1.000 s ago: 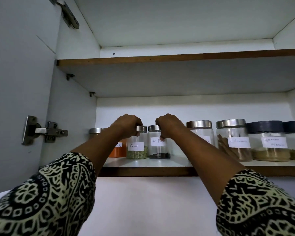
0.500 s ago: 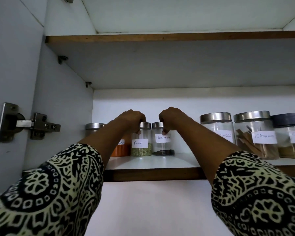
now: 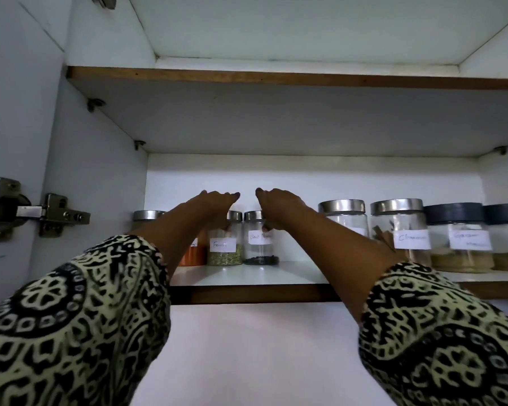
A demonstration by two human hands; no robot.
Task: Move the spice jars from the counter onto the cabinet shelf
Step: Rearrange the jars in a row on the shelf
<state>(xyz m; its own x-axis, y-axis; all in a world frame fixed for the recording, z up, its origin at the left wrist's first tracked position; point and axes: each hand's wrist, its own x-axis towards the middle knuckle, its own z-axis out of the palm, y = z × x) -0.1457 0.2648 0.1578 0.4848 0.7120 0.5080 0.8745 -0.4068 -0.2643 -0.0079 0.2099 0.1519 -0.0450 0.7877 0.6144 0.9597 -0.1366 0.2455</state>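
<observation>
Both hands reach into the cabinet with fingers stretched out straight and gripping nothing: the left hand (image 3: 217,203) hovers over the fennel jar (image 3: 225,250) and the right hand (image 3: 279,205) over the black pepper jar (image 3: 260,247), though motion blur hides whether the thumbs touch the lids. These two steel-lidded jars stand upright side by side on the lower shelf (image 3: 247,275). An orange spice jar (image 3: 192,253) stands to their left and the cinnamon jar (image 3: 399,230) further right.
</observation>
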